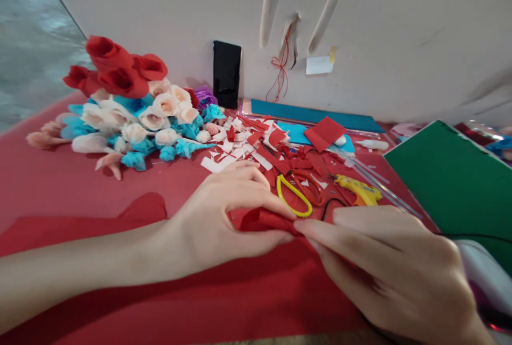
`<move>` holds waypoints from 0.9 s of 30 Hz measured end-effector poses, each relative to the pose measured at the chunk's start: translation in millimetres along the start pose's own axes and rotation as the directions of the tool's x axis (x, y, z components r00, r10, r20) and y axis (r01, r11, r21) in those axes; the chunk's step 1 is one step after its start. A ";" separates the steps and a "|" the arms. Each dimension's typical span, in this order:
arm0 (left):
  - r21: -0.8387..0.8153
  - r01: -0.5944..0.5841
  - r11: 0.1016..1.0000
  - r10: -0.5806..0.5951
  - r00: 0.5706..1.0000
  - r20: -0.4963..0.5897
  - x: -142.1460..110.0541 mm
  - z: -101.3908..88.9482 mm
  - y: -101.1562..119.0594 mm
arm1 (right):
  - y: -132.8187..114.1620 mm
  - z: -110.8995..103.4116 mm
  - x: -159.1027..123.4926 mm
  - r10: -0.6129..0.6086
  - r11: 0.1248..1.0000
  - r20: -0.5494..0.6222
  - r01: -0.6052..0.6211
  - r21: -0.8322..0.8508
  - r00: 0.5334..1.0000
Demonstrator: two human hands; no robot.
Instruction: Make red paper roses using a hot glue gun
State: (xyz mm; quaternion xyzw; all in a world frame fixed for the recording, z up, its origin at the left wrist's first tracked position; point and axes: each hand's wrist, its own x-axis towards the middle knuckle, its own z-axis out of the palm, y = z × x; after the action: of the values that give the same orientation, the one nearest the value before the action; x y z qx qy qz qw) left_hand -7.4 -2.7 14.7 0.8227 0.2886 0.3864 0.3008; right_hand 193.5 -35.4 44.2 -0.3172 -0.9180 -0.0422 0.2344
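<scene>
Between my two hands is a red paper flower (264,220), its body lying in the curve of my left hand (224,217). The left thumb and forefinger close around it from both sides. My right hand (396,265) pinches the flower's narrow end at the left fingertips. Part of the flower is hidden behind the fingers. Beneath both hands lies a large sheet of red paper (240,302). Just beyond them are scissors with a yellow handle loop (294,195) and a yellow glue gun (358,189).
Finished red, white and blue paper flowers (132,110) are heaped at the left. Red and white paper scraps (256,145) cover the middle. A black phone (226,74) leans on the wall. A green board (452,174) lies at the right, near a small white bottle (372,144).
</scene>
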 end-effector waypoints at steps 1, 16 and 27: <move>0.005 0.002 1.000 -0.002 1.000 -0.003 -0.1 0.1 -0.2 | 0.0 -0.1 -0.1 -0.010 1.000 0.000 0.010 -0.026 1.000; -0.067 0.074 0.995 -0.076 0.997 -0.026 -2.3 0.1 2.1 | 1.4 -1.9 -7.7 -0.220 0.955 0.064 0.229 -0.189 0.973; -0.258 0.241 0.936 -0.231 0.971 0.068 3.2 -0.2 1.8 | 1.2 -1.3 -5.9 -0.212 0.956 0.044 0.216 -0.198 0.976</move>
State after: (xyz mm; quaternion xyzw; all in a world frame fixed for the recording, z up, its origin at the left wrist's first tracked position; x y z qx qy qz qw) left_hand -5.5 -1.6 17.6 0.7415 0.3257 0.3675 0.4572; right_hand 198.8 -38.0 42.5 -0.2385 -0.9405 -0.1564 0.1847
